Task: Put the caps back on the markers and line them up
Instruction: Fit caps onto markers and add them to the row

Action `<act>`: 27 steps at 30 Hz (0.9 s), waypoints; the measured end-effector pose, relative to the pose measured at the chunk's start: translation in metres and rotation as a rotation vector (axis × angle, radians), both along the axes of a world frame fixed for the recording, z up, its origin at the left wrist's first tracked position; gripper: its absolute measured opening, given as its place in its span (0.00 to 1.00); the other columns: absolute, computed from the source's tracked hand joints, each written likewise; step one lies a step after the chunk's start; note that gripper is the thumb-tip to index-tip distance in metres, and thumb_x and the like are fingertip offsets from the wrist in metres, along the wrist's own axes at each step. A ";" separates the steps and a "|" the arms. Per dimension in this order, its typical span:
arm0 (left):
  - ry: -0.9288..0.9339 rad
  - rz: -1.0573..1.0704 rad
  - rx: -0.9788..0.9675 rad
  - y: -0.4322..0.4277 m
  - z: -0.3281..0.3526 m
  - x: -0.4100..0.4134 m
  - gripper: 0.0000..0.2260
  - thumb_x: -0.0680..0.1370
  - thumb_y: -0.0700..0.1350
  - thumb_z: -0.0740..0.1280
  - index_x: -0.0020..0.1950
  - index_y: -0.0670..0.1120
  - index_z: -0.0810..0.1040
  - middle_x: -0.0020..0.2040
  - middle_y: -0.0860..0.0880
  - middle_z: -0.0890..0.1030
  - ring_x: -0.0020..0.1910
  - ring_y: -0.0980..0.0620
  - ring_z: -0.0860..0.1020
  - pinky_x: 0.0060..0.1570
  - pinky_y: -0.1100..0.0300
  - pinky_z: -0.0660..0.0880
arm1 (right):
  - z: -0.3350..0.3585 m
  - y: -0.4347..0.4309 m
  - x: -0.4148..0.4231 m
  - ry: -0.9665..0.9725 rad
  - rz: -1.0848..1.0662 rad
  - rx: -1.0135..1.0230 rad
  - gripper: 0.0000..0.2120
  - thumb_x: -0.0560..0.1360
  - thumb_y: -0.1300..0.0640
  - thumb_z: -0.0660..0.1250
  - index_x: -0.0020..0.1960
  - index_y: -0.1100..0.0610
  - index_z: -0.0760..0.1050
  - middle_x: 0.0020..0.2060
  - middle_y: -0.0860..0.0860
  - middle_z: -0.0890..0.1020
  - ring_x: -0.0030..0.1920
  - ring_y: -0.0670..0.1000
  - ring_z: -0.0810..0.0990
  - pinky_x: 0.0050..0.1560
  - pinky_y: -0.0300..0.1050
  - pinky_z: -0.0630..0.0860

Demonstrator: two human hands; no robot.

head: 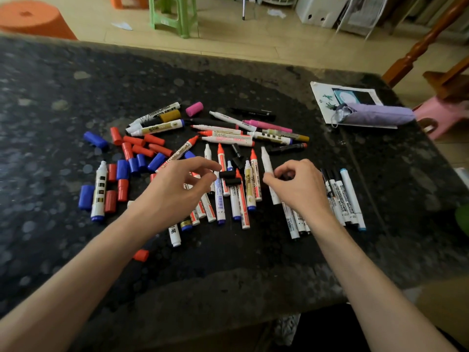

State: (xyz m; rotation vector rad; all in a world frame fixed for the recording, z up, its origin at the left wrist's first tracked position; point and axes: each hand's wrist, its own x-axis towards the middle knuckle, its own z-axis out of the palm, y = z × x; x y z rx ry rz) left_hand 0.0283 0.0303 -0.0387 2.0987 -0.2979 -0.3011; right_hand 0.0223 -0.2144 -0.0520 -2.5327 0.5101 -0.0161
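Capping stage, with most of the markers not yet capped. A white marker (266, 161), its tip bare and pointing away from the person, is pinched between the thumb and fingers of the right hand (297, 184), just beside the unsorted pile of markers (220, 199) at the middle of the dark surface (76, 97). The left hand (182, 184) is held above the pile with fingers loosely curled and apart, gripping nothing; 2 black caps (229, 175) lie just off its fingertips. A row of capped markers (347, 196) is laid side by side to the right, partly hidden by the right hand. Loose red and blue caps (134, 148) are scattered at the left. The next move is judged to call for a matching cap to be picked up by the left hand and pushed squarely over the bare tip, and for the marker then to be laid parallel beside the row. Which cap colour belongs to the held marker cannot be told.
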 end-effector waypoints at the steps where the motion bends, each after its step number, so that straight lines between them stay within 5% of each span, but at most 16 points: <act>1: -0.004 -0.006 0.004 -0.001 -0.001 -0.001 0.10 0.84 0.50 0.64 0.63 0.57 0.80 0.51 0.58 0.82 0.48 0.59 0.83 0.43 0.54 0.81 | 0.005 0.003 0.000 0.007 -0.004 0.182 0.10 0.75 0.45 0.76 0.48 0.50 0.84 0.46 0.45 0.81 0.49 0.44 0.79 0.43 0.39 0.71; 4: 0.016 -0.053 0.051 -0.006 -0.004 -0.002 0.12 0.83 0.53 0.65 0.66 0.58 0.78 0.52 0.62 0.81 0.51 0.66 0.80 0.46 0.61 0.81 | 0.018 0.022 -0.004 0.116 0.021 0.645 0.09 0.75 0.47 0.76 0.51 0.51 0.85 0.43 0.47 0.87 0.45 0.43 0.84 0.47 0.42 0.76; 7: 0.059 -0.093 0.080 -0.008 -0.006 -0.003 0.19 0.80 0.58 0.67 0.70 0.58 0.74 0.52 0.63 0.80 0.50 0.67 0.79 0.48 0.67 0.79 | 0.020 0.040 -0.008 0.175 0.131 0.770 0.09 0.77 0.50 0.75 0.53 0.54 0.85 0.41 0.50 0.88 0.39 0.45 0.83 0.40 0.42 0.74; 10: 0.054 -0.036 0.108 -0.004 -0.005 -0.001 0.19 0.80 0.56 0.68 0.70 0.56 0.75 0.53 0.58 0.83 0.46 0.61 0.82 0.46 0.60 0.82 | 0.021 0.048 -0.008 0.199 0.206 0.841 0.09 0.79 0.53 0.74 0.57 0.56 0.84 0.44 0.52 0.89 0.39 0.46 0.83 0.39 0.39 0.75; 12: 0.038 0.025 0.144 0.003 -0.005 0.002 0.16 0.81 0.54 0.67 0.68 0.55 0.77 0.51 0.57 0.82 0.47 0.60 0.81 0.49 0.58 0.80 | 0.016 0.047 -0.006 0.119 0.218 0.750 0.06 0.79 0.56 0.73 0.56 0.54 0.85 0.43 0.51 0.88 0.39 0.44 0.83 0.39 0.36 0.76; 14: 0.038 0.062 0.179 0.009 -0.005 0.004 0.12 0.82 0.53 0.66 0.66 0.58 0.77 0.49 0.57 0.82 0.48 0.55 0.82 0.50 0.53 0.80 | 0.007 0.040 -0.001 -0.033 0.265 0.342 0.06 0.78 0.57 0.73 0.54 0.50 0.85 0.45 0.45 0.86 0.43 0.41 0.82 0.43 0.34 0.76; 17: 0.021 0.082 0.263 0.012 -0.007 0.006 0.10 0.84 0.51 0.62 0.65 0.59 0.76 0.42 0.53 0.79 0.36 0.53 0.79 0.34 0.57 0.74 | -0.004 0.036 -0.001 -0.039 0.395 -0.120 0.10 0.77 0.51 0.75 0.57 0.46 0.81 0.52 0.41 0.78 0.54 0.42 0.75 0.53 0.38 0.71; 23: -0.001 0.074 0.321 0.019 -0.010 0.009 0.12 0.84 0.51 0.61 0.67 0.60 0.75 0.50 0.50 0.76 0.42 0.56 0.76 0.36 0.62 0.69 | -0.012 0.033 -0.005 -0.110 0.402 -0.167 0.11 0.78 0.50 0.73 0.60 0.47 0.79 0.53 0.40 0.77 0.57 0.41 0.74 0.57 0.40 0.72; 27: -0.017 0.050 0.319 0.020 -0.007 0.009 0.12 0.84 0.51 0.62 0.66 0.60 0.77 0.54 0.51 0.76 0.47 0.54 0.76 0.41 0.67 0.68 | -0.001 0.017 -0.014 -0.205 0.297 0.088 0.09 0.77 0.55 0.75 0.56 0.49 0.80 0.45 0.40 0.84 0.47 0.38 0.82 0.45 0.30 0.74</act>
